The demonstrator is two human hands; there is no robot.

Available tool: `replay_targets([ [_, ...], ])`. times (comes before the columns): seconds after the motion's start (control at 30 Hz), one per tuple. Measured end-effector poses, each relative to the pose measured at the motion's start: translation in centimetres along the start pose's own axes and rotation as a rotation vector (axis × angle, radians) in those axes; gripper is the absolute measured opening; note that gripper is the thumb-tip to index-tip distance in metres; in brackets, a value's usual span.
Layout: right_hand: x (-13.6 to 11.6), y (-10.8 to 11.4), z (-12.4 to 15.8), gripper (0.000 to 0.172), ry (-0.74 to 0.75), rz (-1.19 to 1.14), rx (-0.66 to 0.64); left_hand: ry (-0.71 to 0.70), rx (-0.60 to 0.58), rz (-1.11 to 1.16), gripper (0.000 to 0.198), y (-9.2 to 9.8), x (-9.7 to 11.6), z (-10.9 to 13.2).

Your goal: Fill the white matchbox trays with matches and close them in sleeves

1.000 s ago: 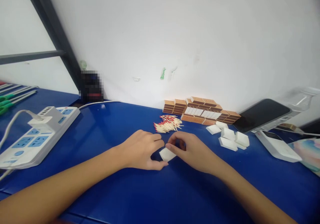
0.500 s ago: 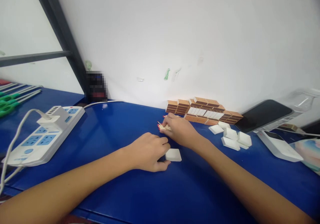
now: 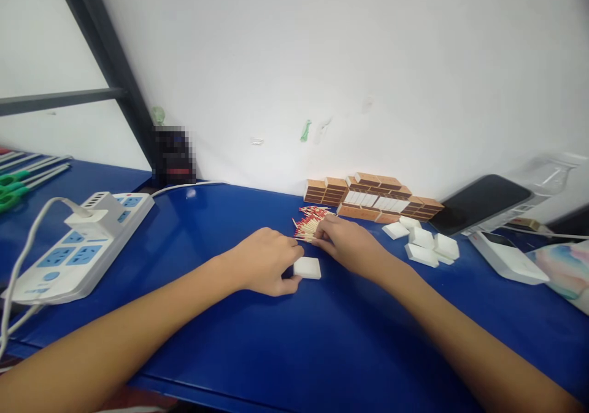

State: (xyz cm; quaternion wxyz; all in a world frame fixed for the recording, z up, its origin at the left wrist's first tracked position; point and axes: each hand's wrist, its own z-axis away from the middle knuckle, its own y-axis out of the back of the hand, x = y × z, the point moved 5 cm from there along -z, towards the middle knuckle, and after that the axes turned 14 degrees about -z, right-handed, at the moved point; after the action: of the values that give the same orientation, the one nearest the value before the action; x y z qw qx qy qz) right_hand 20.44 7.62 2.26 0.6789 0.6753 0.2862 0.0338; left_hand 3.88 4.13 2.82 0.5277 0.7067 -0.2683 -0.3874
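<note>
A small white matchbox tray (image 3: 308, 268) lies flat on the blue table. Its left end is between the thumb and curled fingers of my left hand (image 3: 268, 262). Just beyond the tray, red-tipped matches (image 3: 309, 224) lie in a loose pile. My right hand (image 3: 346, 241) reaches over the right side of this pile, its fingers bent and closed at the match ends; how many matches are between them is hidden. Behind the pile stand stacked brown matchboxes (image 3: 368, 197) against the wall.
More white trays (image 3: 421, 240) lie in a cluster to the right, near a black phone (image 3: 481, 204) propped on a stand and a white box (image 3: 508, 259). At the left are a power strip (image 3: 85, 259) with a white cable and green-handled tools (image 3: 18, 183).
My right hand has shifted right and slightly nearer, uncovering more of the match pile. My left hand and the white tray have moved a little left and up in the view.
</note>
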Motion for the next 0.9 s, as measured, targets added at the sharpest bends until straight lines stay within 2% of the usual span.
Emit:
replay_targets([
  [0.2, 0.9, -0.5, 0.9, 0.015, 0.038, -0.125, 0.035, 0.000, -0.006, 0.021, 0.024, 0.1, 0.3, 0.0],
  [0.4, 0.9, -0.7, 1.7, 0.017, -0.030, 0.005, -0.009, -0.004, 0.000, 0.019, 0.025, -0.1, 0.1, 0.0],
  [0.63, 2.3, 0.9, 4.1, 0.013, 0.025, -0.093, 0.029, 0.013, -0.010, 0.069, 0.025, 0.0, 0.0, -0.1],
  [0.77, 1.1, 1.4, 4.9, 0.015, 0.037, -0.134, -0.007, 0.027, -0.009, 0.089, 0.026, 0.0, 0.0, -0.3],
  [0.9, -0.9, 0.3, 5.1, 0.012, 0.009, -0.102, -0.116, 0.023, -0.008, 0.098, 0.027, -0.2, 0.0, -0.3],
])
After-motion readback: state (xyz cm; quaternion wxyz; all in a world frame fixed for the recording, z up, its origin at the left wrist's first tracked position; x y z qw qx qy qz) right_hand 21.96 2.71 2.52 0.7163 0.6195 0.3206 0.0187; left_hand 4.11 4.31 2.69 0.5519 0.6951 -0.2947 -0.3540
